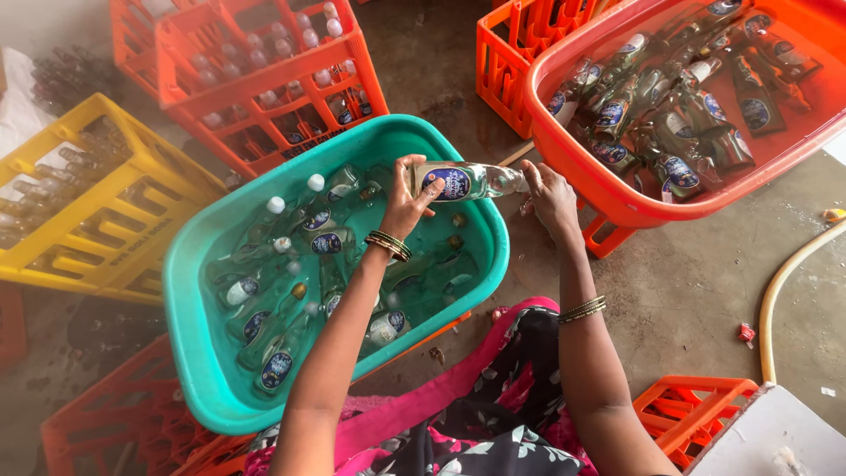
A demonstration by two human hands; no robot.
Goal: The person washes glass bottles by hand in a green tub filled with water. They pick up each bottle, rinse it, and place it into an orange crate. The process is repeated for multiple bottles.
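My left hand (407, 204) grips the base end of a clear glass bottle (465, 182) with a blue oval label, held level over the right rim of a teal tub (189, 304). My right hand (548, 192) closes on the bottle's neck end, just outside the tub. The tub holds water and several more labelled bottles, some with white caps. Bangles show on both wrists.
An orange tub (617, 198) full of bottles sits at the upper right. An orange crate (264, 79) with capped bottles stands behind the teal tub, a yellow crate (97, 211) to the left. More orange crates lie at bottom left and bottom right. A cream hose (775, 291) curves across the wet floor.
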